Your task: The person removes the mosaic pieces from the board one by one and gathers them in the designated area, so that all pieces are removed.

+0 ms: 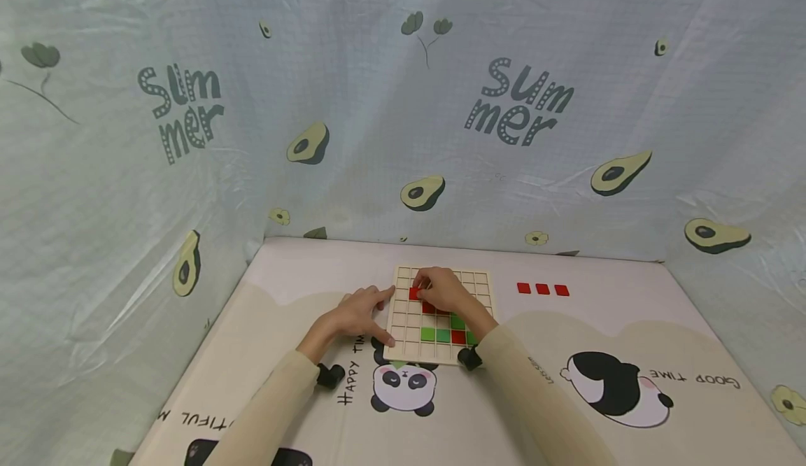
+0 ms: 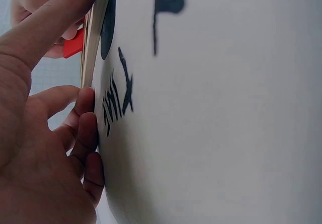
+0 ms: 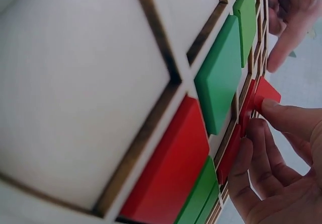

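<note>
A pale wooden grid board (image 1: 403,333) lies on the table in the head view. My left hand (image 1: 360,312) is spread along its left edge, with the thumb near the front corner and the index finger farther back. Over the board, my right hand (image 1: 443,291) pinches a red square tile (image 3: 266,90) between thumb and fingers, tilted against the grid in the right wrist view. Other red tiles (image 1: 458,338) and several green tiles (image 1: 428,334) sit in the grid's cells. The right hand and forearm hide part of the board.
Three loose red tiles (image 1: 543,289) lie in a row to the right of the board. The tablecloth (image 1: 352,424) has printed animals and lettering. Patterned plastic sheeting (image 1: 365,88) rises behind the table and at both sides.
</note>
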Demonstrator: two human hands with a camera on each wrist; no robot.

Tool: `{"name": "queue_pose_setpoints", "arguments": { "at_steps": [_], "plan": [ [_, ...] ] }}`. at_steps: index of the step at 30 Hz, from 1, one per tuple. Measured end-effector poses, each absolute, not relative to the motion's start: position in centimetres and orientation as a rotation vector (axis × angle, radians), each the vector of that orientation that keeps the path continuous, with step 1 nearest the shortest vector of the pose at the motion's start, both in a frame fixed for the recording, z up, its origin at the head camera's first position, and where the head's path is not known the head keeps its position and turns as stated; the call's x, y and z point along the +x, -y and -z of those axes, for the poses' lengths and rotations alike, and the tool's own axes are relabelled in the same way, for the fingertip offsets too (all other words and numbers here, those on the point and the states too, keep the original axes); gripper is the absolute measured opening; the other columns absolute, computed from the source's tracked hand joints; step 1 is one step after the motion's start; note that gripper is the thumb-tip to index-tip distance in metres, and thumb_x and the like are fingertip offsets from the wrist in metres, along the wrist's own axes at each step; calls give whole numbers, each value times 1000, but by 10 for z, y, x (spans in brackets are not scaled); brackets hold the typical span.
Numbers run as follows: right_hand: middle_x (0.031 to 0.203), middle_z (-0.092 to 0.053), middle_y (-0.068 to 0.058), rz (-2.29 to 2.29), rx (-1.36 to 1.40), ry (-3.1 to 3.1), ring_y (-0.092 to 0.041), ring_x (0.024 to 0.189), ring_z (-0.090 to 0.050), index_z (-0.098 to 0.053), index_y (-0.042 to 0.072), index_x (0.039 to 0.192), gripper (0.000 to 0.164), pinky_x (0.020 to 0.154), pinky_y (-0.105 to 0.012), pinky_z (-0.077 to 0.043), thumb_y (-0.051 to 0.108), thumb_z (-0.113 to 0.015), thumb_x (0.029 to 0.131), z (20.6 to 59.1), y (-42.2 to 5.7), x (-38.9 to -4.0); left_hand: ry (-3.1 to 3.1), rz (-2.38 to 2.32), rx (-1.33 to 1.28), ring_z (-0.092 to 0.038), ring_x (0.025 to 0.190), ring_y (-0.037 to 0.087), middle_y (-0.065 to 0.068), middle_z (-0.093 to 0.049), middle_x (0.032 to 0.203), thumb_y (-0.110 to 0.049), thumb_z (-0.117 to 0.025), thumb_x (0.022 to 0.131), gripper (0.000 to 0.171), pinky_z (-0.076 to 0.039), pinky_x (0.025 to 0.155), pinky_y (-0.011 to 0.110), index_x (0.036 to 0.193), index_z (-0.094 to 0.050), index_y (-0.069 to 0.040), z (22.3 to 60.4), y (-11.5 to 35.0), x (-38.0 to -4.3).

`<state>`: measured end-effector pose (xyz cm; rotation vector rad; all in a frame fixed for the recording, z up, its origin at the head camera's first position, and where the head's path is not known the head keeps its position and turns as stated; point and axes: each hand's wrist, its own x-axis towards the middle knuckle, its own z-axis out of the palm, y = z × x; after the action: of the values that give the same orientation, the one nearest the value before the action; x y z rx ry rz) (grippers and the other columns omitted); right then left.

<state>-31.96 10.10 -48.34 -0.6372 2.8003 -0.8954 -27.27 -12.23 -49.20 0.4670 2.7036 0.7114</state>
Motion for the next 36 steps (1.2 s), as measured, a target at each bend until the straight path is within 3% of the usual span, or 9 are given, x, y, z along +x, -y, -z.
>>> {"name": "queue_pose_setpoints", "arguments": {
  "at_steps": [20, 36],
  "plan": [
    [104, -72, -4, 997, -601, -2787, -18, 88, -61, -74, 14, 107, 11, 84, -35, -54, 13, -66, 100, 476, -120, -320, -2704, -711, 439, -43, 99, 16, -2, -50, 109, -51, -94, 67, 115, -31, 80, 34, 162, -37, -20, 492, 121, -272],
    [105, -73, -12, 1077, -529, -2848, -18, 81, -67, -73, 7, 110, 14, 73, -31, -55, 11, -67, 99, 470, -207, -324, -2707, -741, 479, -41, 96, 15, -2, -49, 106, -48, -95, 67, 115, -29, 80, 33, 162, -37, -18, 493, 124, -271]
  ]
}}
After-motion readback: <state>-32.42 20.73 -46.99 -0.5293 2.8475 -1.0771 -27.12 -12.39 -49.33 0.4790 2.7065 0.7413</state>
